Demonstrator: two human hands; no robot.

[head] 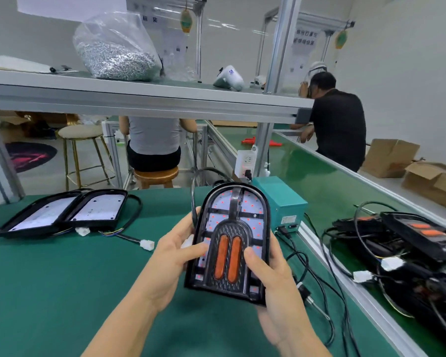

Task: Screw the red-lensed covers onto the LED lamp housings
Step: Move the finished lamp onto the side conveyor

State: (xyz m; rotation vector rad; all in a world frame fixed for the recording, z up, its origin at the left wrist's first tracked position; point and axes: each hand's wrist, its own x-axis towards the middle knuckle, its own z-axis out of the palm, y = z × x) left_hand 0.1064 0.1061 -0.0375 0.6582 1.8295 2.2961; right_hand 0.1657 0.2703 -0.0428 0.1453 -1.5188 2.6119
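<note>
I hold one arch-shaped black LED lamp housing [232, 240] upright above the green bench, its face toward me. Small red LEDs glow on its white board, and a black cover with two orange-red lenses [227, 257] sits in its lower half. My left hand [175, 256] grips the left edge, thumb on the cover. My right hand [273, 276] grips the right and lower edge, thumb beside the lenses. Two open housings [67, 212] with bare white boards lie at the far left of the bench, their cables and white plugs [146, 244] trailing.
A teal power box [281, 199] stands just behind the held lamp. A pile of lamps and black cables [407, 253] lies at the right. On the shelf above sits a bag of screws [116, 50]. Two people sit at benches beyond.
</note>
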